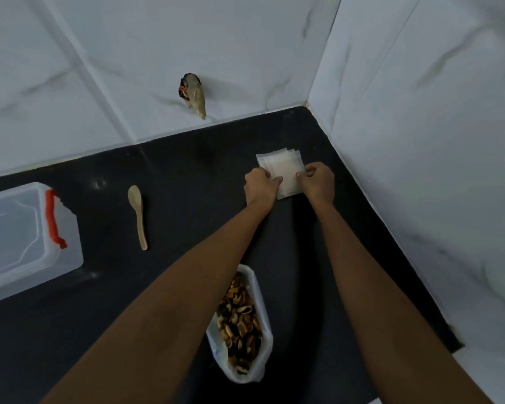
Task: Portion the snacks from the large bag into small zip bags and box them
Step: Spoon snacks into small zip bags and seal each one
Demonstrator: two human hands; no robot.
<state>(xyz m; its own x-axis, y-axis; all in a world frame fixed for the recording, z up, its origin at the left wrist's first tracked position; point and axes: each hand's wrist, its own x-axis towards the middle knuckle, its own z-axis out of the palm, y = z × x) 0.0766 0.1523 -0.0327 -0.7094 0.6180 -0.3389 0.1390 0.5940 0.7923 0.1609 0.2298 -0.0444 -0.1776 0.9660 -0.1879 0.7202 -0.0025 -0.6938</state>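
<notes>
Forearms reach from the near edge across the black counter toward its far right corner, where two pale marbled walls meet; the counter carries everything else. Box, translucent plastic with a red clasp on its right end, stands at the left edge and is partly cut off by the picture's border; whether its lid is fastened cannot be told. Snack bag, clear and holding brown and dark pieces, lies close to the near edge between the two forearms, its far end hidden under the left one; its contents show through the upper side. Zip bags, a fanned stack of small clear ones, lie flat near the far right corner, well apart from the box. Left hand has its fingers curled and pinches the stack's left edge; right hand is likewise curled and pinches the right edge, so both grip the stack from opposite sides. Spoon, pale wood, lies between the box and the stack, nearer the box, with its bowl toward the far edge and its handle toward the near edge. On the back wall, just above the counter's far edge, hangs a small grey-brown object with a touch of orange; what it is cannot be told.
</notes>
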